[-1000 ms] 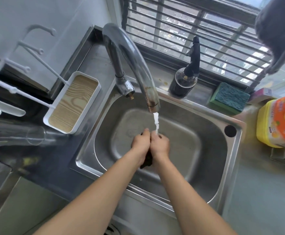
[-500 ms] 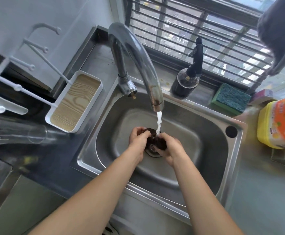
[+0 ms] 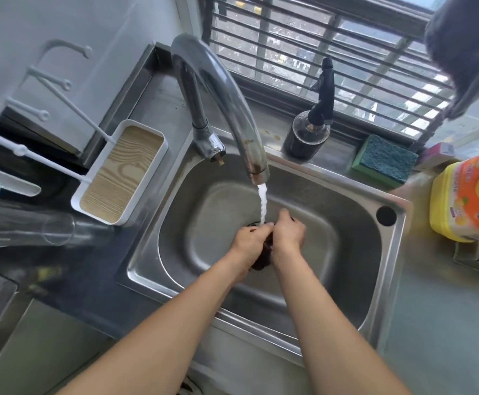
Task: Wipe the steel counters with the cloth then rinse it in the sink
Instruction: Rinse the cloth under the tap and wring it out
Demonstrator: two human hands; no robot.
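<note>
A dark wet cloth (image 3: 262,256) is bunched between my two hands over the middle of the steel sink (image 3: 355,243). My left hand (image 3: 248,240) and my right hand (image 3: 288,233) press together, both closed on the cloth; only a dark wad shows below the palms. Water runs in a white stream (image 3: 262,205) from the curved chrome tap (image 3: 227,95) and lands just above my fingers. Most of the drain is hidden behind my hands.
A white tray with a wood-grain base (image 3: 123,172) sits left of the sink beside a white rack (image 3: 13,149). On the back ledge stand a dark pump bottle (image 3: 308,132) and a green sponge (image 3: 383,161). A yellow-orange detergent bottle (image 3: 469,198) stands at right.
Half a second ago my hands were apart with the cloth spread under the stream. They have closed together again, squeezing the cloth into a wad.
</note>
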